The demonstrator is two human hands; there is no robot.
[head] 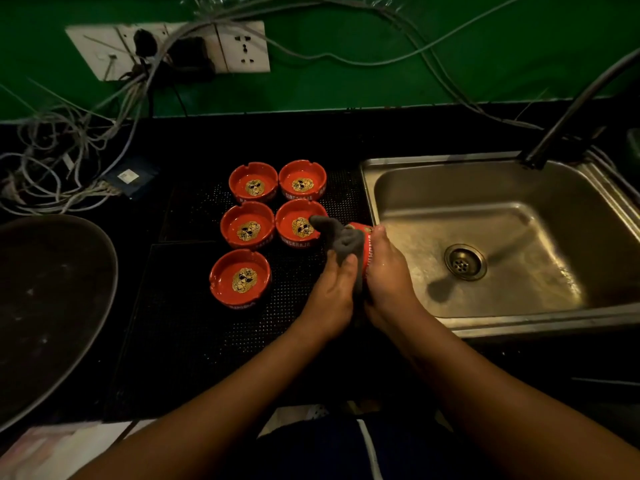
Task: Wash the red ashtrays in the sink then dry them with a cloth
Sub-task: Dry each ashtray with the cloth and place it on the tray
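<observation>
I held the red ashtray (367, 249) on edge above the counter, just left of the sink (367, 188). My right hand (388, 275) had its grip clamped round the rim, turning the bowl toward my left hand (332, 289), whose grip bunched the grey cloth (343, 239) into it. The five other ashtrays (240, 277) sat aside, apparently finished.

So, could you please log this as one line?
drying | left hand: grey cloth | right hand: round red ashtray | black mat: five ashtrays
</observation>
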